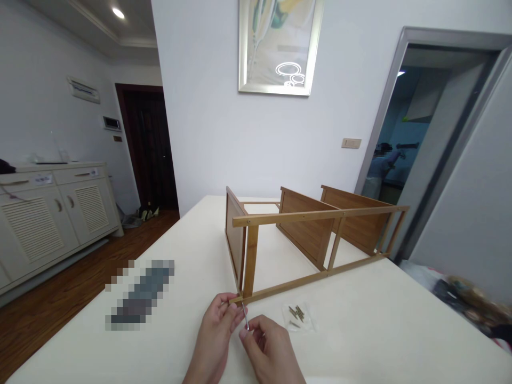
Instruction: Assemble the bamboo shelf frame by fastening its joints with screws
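A wooden shelf unit [291,218] lies on its side on the white table, its several panels standing up from the tabletop. My left hand [218,328] is closed around the near lower corner of its frame, fingers at the rail's end. My right hand [270,344] pinches a small metal hex key [245,316] by its bent end. The key's long arm points up to the rail's end at that corner; whether it sits in a screw head is too small to tell. Right of my hands lies a clear plastic bag [308,319] with several brass-coloured screws [296,312].
A blurred-out dark object [144,293] lies on the table's left part. The white table [192,250] meets the wall behind. A louvered cabinet [60,213] stands at left, a doorway opens at right, and a cluttered heap [468,298] sits beyond the table's right edge.
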A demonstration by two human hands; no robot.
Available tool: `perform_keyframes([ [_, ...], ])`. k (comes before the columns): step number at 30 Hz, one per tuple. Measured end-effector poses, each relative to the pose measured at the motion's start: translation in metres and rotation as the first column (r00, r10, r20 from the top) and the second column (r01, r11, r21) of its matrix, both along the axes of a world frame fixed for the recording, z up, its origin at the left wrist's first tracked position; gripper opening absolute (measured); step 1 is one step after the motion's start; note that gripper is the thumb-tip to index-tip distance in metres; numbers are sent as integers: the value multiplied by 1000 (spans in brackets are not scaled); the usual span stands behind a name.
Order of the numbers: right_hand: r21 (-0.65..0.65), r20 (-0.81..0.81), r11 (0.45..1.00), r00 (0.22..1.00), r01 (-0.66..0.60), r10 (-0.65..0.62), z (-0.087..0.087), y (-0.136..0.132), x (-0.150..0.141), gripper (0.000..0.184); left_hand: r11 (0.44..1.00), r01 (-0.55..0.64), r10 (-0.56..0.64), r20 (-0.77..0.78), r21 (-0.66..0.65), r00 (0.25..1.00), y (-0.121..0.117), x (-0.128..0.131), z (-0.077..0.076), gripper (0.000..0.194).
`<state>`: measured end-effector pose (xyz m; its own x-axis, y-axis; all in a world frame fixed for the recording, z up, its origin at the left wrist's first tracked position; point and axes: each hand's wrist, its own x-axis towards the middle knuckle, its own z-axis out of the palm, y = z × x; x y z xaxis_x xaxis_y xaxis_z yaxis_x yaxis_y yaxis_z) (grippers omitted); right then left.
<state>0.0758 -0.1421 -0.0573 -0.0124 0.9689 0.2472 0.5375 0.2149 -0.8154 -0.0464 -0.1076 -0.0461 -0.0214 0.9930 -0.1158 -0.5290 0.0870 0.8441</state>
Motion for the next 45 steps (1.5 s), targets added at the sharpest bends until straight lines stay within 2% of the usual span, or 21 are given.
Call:
perform_keyframes([
  [3,242,121,967,986,78,-110,-4,-2,5,21,1000,9,-9,2,9,1000,0,0,-2,45],
  [5,465,261,882,939,81,-224,-6,-2,10,18,1000,12,-12,5,16,1000,1,-1,-5,44],
  [7,635,403,772,852,3,-335,-7,0,13,17,1000,12,-12,2,20,1000,1,-1,-6,43],
  [9,722,480,687,770,-75,-421,-8,2,14,21,1000,9,-9,-5,21,1000,1,-1,-7,44],
  [12,761,502,639,725,-112,-471,-11,5,11,29,1000,7,-7,-13,20,1000,2,-1,-8,45],
  [14,737,525,664,723,-124,-449,-14,6,9,29,1000,10,-9,-18,18,1000,2,-1,-7,45],
  [18,629,617,760,701,-166,-357,-18,5,7,28,1000,5,-4,-21,11,1000,2,-1,-6,46],
  [20,594,646,784,687,-180,-332,-17,5,7,28,1000,4,-4,-22,10,1000,2,0,-6,45],
  [28,562,668,806,677,-187,-309,-11,2,5,28,1000,2,-1,-35,10,999,0,-1,-5,44],
  [34,530,687,823,673,-205,-274,-11,3,6,21,1000,3,-2,-37,5,999,3,-1,-7,47],
  [39,514,643,840,726,-172,-244,-12,3,5,21,1000,5,-5,-34,2,999,2,-1,-7,46],
  [45,418,458,897,886,-143,-73,-3,-3,10,22,1000,-5,6,-23,2,1000,1,-1,-4,47],
])
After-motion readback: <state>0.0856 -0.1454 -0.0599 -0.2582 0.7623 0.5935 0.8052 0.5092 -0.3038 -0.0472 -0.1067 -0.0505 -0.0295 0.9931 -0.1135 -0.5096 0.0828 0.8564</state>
